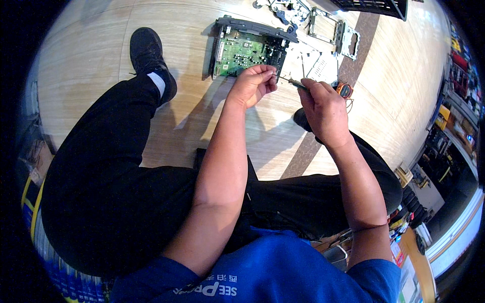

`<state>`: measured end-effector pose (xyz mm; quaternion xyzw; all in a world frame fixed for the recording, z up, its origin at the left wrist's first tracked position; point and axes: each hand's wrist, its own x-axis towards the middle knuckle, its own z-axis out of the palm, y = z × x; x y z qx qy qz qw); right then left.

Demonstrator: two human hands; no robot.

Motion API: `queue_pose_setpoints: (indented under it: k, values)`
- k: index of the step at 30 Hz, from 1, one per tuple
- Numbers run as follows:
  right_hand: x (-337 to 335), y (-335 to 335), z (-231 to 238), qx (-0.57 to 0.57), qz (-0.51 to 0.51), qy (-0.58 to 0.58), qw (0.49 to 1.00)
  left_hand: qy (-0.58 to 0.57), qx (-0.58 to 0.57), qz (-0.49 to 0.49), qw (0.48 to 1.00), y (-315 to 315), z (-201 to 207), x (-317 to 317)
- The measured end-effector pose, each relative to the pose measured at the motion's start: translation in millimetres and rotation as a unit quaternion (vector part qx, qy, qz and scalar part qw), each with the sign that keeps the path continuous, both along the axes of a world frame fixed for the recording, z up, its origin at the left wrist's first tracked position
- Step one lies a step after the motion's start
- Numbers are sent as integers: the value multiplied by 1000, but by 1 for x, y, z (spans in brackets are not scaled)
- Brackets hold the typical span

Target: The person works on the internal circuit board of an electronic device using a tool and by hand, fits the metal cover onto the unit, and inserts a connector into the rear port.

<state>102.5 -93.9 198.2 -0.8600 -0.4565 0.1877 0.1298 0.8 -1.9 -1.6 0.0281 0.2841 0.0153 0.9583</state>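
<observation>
My right hand (326, 108) is wrapped round the handle of a screwdriver (297, 84), whose thin shaft points left toward my other hand. My left hand (254, 85) is closed in a pinch at the shaft's tip; whatever small thing its fingers hold is too small to make out. Just beyond my left hand, an electronic unit with a black front panel (252, 25) lies open on the floor. Its green circuit board (241, 53) faces up, and my left fingers cover part of its near edge.
Metal brackets (348, 43) and small dark parts (283, 16) lie beyond the unit to the right. A black crate (376, 6) stands at the far edge. Near my right hand is a round orange-and-black object (344, 90). Cluttered shelves (457, 101) line the right side.
</observation>
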Motion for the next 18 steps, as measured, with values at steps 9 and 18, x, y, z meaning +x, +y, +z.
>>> queue_pose_setpoints:
  k: [9,18]
  values:
    - [-1,2,3,-9,3,25,1000,-9,-12,6,1000,1,0,-1]
    - [1,0,2,5,13,33,999,-6,-29,20,999,2,3,-2]
